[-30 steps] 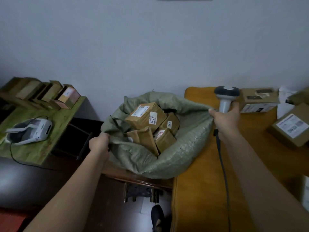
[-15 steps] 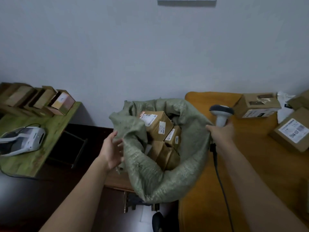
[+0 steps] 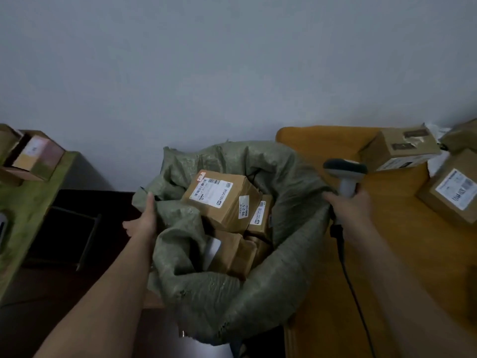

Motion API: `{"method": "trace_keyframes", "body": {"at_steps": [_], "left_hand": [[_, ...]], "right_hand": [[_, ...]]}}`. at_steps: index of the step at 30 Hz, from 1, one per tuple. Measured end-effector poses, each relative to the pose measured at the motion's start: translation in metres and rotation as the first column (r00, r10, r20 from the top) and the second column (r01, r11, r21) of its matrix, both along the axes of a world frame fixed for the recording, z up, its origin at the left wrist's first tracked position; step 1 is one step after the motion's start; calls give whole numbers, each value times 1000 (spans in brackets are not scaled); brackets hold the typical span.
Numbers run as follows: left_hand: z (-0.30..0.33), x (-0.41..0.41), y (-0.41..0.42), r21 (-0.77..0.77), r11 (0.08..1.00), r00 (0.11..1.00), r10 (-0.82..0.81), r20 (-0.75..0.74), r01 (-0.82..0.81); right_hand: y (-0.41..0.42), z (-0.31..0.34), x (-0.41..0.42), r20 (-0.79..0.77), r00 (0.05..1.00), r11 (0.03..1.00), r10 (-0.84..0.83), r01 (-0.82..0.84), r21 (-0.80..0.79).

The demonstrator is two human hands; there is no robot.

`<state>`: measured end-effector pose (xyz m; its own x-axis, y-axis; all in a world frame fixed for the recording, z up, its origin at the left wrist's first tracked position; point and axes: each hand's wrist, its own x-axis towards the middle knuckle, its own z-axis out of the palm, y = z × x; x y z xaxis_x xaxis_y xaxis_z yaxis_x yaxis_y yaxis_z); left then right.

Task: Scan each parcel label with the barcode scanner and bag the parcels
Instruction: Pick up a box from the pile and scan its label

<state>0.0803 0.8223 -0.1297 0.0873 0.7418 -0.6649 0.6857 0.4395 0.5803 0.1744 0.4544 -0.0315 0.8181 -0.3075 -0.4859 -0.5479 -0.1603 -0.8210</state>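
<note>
A green woven sack (image 3: 258, 301) stands open between two tables, filled with several brown cardboard parcels. The topmost parcel (image 3: 219, 200) shows a white barcode label. My left hand (image 3: 144, 218) lies flat against the sack's left rim, fingers stretched up along the fabric. My right hand (image 3: 351, 210) grips the grey barcode scanner (image 3: 346, 174) by its handle at the sack's right rim, fingertips touching the fabric. The scanner's black cable (image 3: 348, 275) hangs down along my forearm. Two labelled parcels (image 3: 451, 195) (image 3: 402, 151) sit on the orange table at right.
The orange wooden table (image 3: 361, 319) stretches along the right. A green table (image 3: 28, 202) at left carries small boxes (image 3: 36, 156). Between it and the sack is a dark chair or stand (image 3: 77, 228). A plain grey wall runs behind.
My left hand went from gripping the sack's rim to an open palm pressed higher on its left side. The sack's mouth has been pulled up and narrower. The view has tilted upward slightly.
</note>
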Motion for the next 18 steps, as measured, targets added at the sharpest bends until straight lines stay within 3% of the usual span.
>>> {"method": "trace_keyframes", "body": {"at_steps": [7, 11, 15, 16, 18], "left_hand": [[-25, 31, 14, -226, 962, 966, -100, 237, 155], [50, 59, 1, -309, 934, 816, 33, 578, 181], [138, 75, 8, -322, 923, 590, 143, 795, 210], [152, 77, 12, -322, 923, 560, 157, 814, 209], [165, 76, 12, -316, 924, 621, 121, 774, 214]], "right_hand": [[6, -3, -2, -34, 999, 999, -24, 26, 44], [18, 32, 4, 109, 992, 992, -63, 50, 114], [27, 64, 9, 320, 934, 978, -158, 103, 183], [29, 68, 9, 356, 919, 977, -169, 108, 184], [31, 74, 10, 368, 917, 978, -156, 90, 190]]}}
